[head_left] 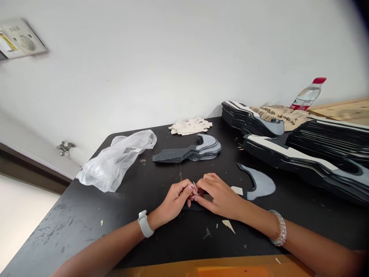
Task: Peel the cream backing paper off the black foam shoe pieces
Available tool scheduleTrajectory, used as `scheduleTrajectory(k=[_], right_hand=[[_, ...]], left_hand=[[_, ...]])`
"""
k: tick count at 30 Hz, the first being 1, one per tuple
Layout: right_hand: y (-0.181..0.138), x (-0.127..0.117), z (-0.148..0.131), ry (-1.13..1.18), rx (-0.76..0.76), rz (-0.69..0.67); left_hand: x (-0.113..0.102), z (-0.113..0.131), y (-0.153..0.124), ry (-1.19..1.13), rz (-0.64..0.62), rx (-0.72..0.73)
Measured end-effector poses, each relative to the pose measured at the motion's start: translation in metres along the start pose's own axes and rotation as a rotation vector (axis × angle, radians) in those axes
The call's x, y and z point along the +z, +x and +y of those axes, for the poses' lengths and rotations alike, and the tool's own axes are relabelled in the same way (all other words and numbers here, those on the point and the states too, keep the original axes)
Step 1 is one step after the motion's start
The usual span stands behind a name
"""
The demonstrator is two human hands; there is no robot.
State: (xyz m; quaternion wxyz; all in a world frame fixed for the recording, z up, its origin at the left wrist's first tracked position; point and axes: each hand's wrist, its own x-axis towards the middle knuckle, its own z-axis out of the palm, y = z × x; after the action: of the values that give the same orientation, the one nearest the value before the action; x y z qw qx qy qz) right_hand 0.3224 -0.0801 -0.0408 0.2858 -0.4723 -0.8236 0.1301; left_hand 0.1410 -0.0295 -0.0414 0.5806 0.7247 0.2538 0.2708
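My left hand (175,200) and my right hand (220,196) meet at the middle of the black table (86,215). Between their fingertips they pinch a thin pale paper strip (195,187) that stands up from a dark shoe piece (198,206) lying flat under my right hand. That piece runs right into a grey curved part (261,184). My left wrist wears a white watch, my right wrist a beaded bracelet.
A small stack of grey and dark shoe pieces (193,151) lies behind my hands, with a heap of pale paper strips (190,126) beyond. A crumpled plastic bag (115,161) lies left. Large stacks of black pieces (311,154) and a water bottle (308,94) stand right.
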Motion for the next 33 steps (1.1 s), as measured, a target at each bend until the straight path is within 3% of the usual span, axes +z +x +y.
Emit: scheduleTrajectory(k=[33], right_hand=[[-0.0011, -0.0009, 0.0014, -0.122, -0.069, -0.025]], left_hand=[[0.0017, -0.0045, -0.0013, 0.144, 0.004, -0.022]])
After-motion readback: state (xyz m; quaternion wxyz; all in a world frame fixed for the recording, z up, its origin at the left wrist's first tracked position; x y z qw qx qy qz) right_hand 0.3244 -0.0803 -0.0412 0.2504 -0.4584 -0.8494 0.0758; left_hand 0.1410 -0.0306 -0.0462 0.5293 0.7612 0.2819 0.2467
